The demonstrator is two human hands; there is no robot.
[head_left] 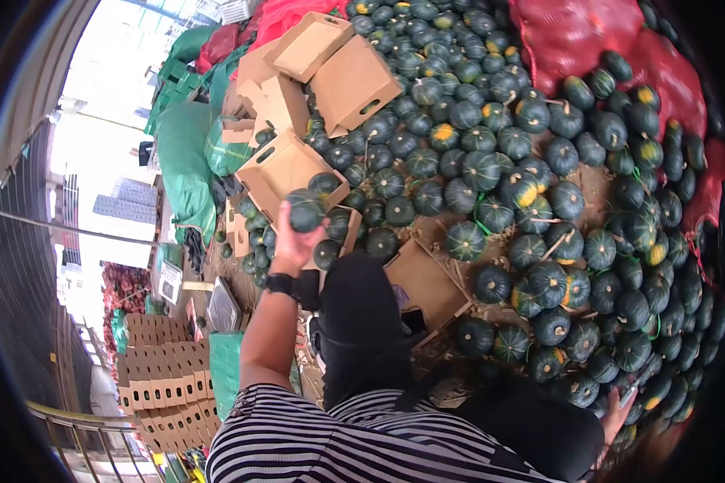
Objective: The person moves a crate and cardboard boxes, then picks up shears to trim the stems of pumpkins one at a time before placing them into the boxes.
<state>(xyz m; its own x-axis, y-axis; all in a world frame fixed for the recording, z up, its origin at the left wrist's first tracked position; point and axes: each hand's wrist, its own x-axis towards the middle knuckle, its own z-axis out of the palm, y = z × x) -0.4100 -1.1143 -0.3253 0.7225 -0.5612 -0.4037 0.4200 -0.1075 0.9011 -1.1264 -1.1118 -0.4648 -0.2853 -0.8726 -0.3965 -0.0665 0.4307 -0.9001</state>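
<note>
My left hand (pixel 296 241) is wrapped round a dark green pumpkin (pixel 307 210) and holds it up over an open cardboard box (pixel 267 171). Inside that box sits another green pumpkin (pixel 324 184). Just below it, a second box (pixel 351 229) has a pumpkin (pixel 326 253) in it. Far to the lower right, my right hand (pixel 615 416) is closed beside the pumpkin heap (pixel 582 391). A small greyish object (pixel 629 396) shows at its fingers, too small to name. Part of that hand is cut off by my dark clothing and the shadow.
An open carton (pixel 432 283) lies by my knee. More cartons (pixel 354 84) are piled at the heap's edge. Red net sacks (pixel 576 36) stand behind the pumpkins. At left are green sacks (pixel 187 161), a scale-like metal plate (pixel 224 304) and stacked boxes (pixel 165 386) near a railing (pixel 80 420).
</note>
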